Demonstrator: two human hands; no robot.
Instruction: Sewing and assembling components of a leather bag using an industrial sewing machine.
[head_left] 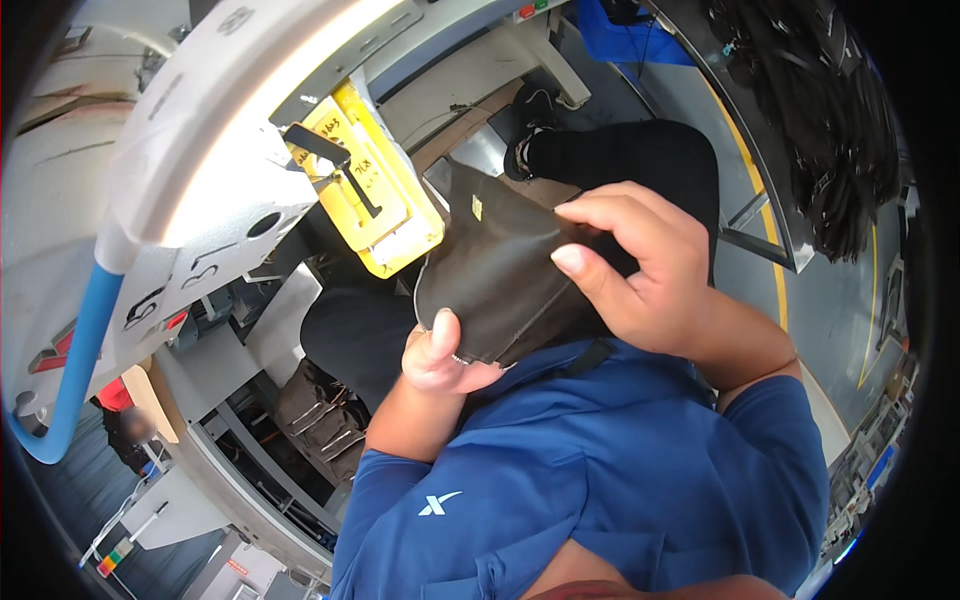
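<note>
A dark brown, leather-like piece (500,270) is stretched between my two hands above my lap. It has a stitched seam along its lower side and a small yellow mark near its upper end. At the near left corner my left hand (445,362) grips it, thumb on top and the other fingers hidden beneath. My right hand (645,265) pinches the right edge between thumb and forefinger. Just beyond the piece, a yellow plastic holder (385,215) with a black clip is fixed to the machine.
A white machine (210,200) with a lit edge and a blue tube (75,370) fills the left. Many dark pieces (810,130) lie heaped on a rack at the upper right. A stack of brown pieces (320,420) sits low on the left. A person (130,430) appears farther off.
</note>
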